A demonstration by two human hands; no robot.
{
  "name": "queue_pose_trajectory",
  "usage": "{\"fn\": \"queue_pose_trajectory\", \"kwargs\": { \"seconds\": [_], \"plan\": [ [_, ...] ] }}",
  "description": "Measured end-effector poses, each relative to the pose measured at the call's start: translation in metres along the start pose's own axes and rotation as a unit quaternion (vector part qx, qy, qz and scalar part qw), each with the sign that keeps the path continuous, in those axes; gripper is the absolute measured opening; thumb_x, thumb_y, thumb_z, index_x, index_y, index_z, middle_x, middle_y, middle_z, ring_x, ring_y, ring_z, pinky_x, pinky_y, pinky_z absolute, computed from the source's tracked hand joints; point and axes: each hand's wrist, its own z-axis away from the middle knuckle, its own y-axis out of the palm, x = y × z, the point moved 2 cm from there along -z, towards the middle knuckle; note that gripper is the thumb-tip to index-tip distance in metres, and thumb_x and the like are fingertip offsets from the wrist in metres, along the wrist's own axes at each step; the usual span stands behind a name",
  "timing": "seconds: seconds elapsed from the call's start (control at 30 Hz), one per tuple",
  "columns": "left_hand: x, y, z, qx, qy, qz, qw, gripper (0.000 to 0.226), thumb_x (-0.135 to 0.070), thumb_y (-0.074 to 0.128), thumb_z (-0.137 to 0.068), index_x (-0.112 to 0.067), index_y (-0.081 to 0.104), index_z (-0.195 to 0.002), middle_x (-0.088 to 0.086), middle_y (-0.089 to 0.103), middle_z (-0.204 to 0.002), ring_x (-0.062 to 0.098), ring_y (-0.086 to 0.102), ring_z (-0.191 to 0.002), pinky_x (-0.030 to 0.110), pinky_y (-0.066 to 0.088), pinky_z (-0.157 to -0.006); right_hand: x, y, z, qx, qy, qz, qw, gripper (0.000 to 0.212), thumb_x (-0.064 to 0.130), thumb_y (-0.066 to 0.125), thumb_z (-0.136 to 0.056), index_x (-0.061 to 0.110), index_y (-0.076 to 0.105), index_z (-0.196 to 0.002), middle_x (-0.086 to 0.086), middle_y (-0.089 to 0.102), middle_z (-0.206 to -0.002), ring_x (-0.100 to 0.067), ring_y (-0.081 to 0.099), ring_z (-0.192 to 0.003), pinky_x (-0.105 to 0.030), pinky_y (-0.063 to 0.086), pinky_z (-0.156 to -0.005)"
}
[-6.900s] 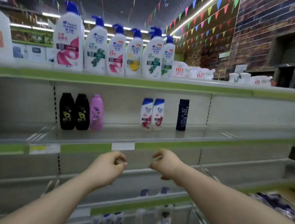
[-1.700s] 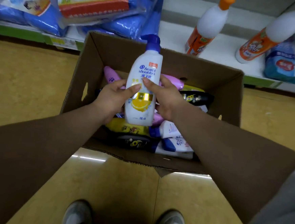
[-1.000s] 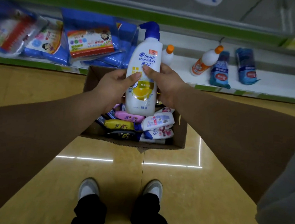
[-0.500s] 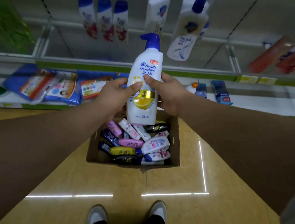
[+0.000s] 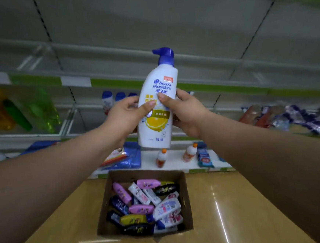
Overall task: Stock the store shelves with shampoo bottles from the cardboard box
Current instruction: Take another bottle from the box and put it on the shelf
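Observation:
I hold a white shampoo pump bottle point(image 5: 155, 128) with a blue pump head and a lemon on its label upright at chest height. My left hand point(image 5: 126, 115) grips its left side, thumb across the label. My right hand point(image 5: 184, 111) grips its right side, thumb on the front. Below on the floor sits the open cardboard box point(image 5: 188, 204), holding several small shampoo bottles point(image 5: 145, 202) in pink, white, black, yellow and dark blue. Grey store shelves point(image 5: 120, 79) with green edge strips stand in front of me.
A few small shampoo bottles point(image 5: 107, 102) stand on a middle shelf behind my hands. Green and yellow bottles point(image 5: 28, 109) lie at left, dark packets point(image 5: 297, 118) at right. The bottom shelf holds blue packs point(image 5: 129, 157) and orange-capped bottles point(image 5: 161, 158). The floor is glossy yellow.
Both hands have lifted the pump bottle out of the box and up toward the shelves. My view has tilted up, so the box now lies lower and farther away.

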Motion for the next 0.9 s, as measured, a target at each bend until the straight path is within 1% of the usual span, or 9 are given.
{"fn": "queue_pose_trajectory", "kwargs": {
  "seconds": [0.07,0.17,0.3,0.43,0.53,0.63,0.77,0.87,0.9],
  "plan": [
    [-0.037,-0.002,0.002,-0.001,0.020,0.014,1.000,0.011,-0.028,0.070,-0.082,-0.021,0.066,-0.090,0.003,0.074,-0.082,0.018,0.072,-0.067,0.039,0.060,-0.063,0.038,0.006,0.010,-0.007,-0.030,0.012,0.999,0.043,0.024,0.070,-0.084,0.016,0.056,-0.124,-0.009,0.070,-0.111,-0.025,0.070,-0.088,-0.036,0.057,-0.077],
    [-0.090,-0.005,0.010,0.001,0.052,0.028,0.998,0.016,-0.031,0.070,-0.082,-0.022,0.064,-0.094,-0.002,0.074,-0.072,0.012,0.069,-0.055,0.027,0.056,-0.048,0.093,0.015,0.030,-0.006,-0.073,0.041,0.996,0.041,0.026,0.070,-0.084,0.018,0.057,-0.122,-0.008,0.071,-0.108,-0.024,0.071,-0.085,-0.036,0.058,-0.076],
    [-0.166,-0.014,0.023,0.020,0.101,0.054,0.993,0.019,-0.026,0.069,-0.082,-0.021,0.064,-0.100,0.000,0.075,-0.077,0.015,0.072,-0.064,0.033,0.059,-0.060,0.171,0.030,0.062,0.005,-0.139,0.064,0.988,0.040,0.023,0.069,-0.085,0.017,0.057,-0.123,-0.008,0.070,-0.110,-0.022,0.070,-0.084,-0.029,0.057,-0.066],
    [-0.237,-0.024,0.037,0.030,0.157,0.055,0.986,0.027,-0.027,0.071,-0.079,-0.017,0.065,-0.104,0.004,0.075,-0.082,0.018,0.071,-0.067,0.039,0.058,-0.067,0.236,0.046,0.093,0.007,-0.200,0.074,0.977,0.036,0.022,0.067,-0.087,0.017,0.058,-0.121,-0.007,0.070,-0.112,-0.023,0.070,-0.089,-0.029,0.056,-0.067],
    [-0.286,-0.031,0.049,0.045,0.201,0.045,0.978,0.026,-0.027,0.072,-0.077,-0.018,0.065,-0.101,0.004,0.076,-0.080,0.018,0.072,-0.066,0.032,0.058,-0.057,0.278,0.057,0.114,0.012,-0.238,0.074,0.968,0.034,0.021,0.066,-0.087,0.017,0.059,-0.121,-0.006,0.069,-0.112,-0.022,0.070,-0.092,-0.028,0.056,-0.066],
    [-0.333,-0.038,0.065,0.059,0.248,0.030,0.966,0.022,-0.027,0.071,-0.078,-0.019,0.065,-0.097,-0.001,0.075,-0.075,0.015,0.072,-0.064,0.026,0.054,-0.049,0.315,0.067,0.136,0.012,-0.279,0.071,0.958,0.032,0.023,0.065,-0.088,0.017,0.060,-0.119,-0.004,0.070,-0.110,-0.017,0.070,-0.086,-0.025,0.056,-0.062],
    [-0.380,-0.045,0.081,0.057,0.289,0.004,0.956,0.029,-0.031,0.072,-0.078,-0.019,0.065,-0.103,-0.002,0.076,-0.079,0.016,0.073,-0.071,0.026,0.054,-0.052,0.353,0.078,0.156,-0.008,-0.318,0.086,0.944,0.033,0.032,0.067,-0.086,0.023,0.060,-0.117,-0.005,0.070,-0.110,-0.028,0.069,-0.097,-0.037,0.058,-0.074],
    [-0.404,-0.050,0.088,0.053,0.302,-0.002,0.952,0.030,-0.035,0.073,-0.076,-0.022,0.067,-0.102,-0.001,0.076,-0.084,0.016,0.073,-0.074,0.028,0.055,-0.055,0.373,0.084,0.166,0.001,-0.336,0.068,0.940,0.034,0.030,0.066,-0.087,0.020,0.060,-0.118,-0.001,0.072,-0.102,-0.014,0.072,-0.072,-0.019,0.049,-0.049],
    [-0.409,-0.051,0.089,0.054,0.306,-0.004,0.951,0.030,-0.035,0.074,-0.075,-0.022,0.067,-0.101,-0.001,0.076,-0.084,0.017,0.073,-0.075,0.029,0.056,-0.056,0.377,0.085,0.168,0.008,-0.335,0.062,0.940,0.034,0.029,0.067,-0.086,0.019,0.060,-0.118,0.000,0.073,-0.099,-0.011,0.071,-0.067,-0.018,0.048,-0.045]
  ]
}}
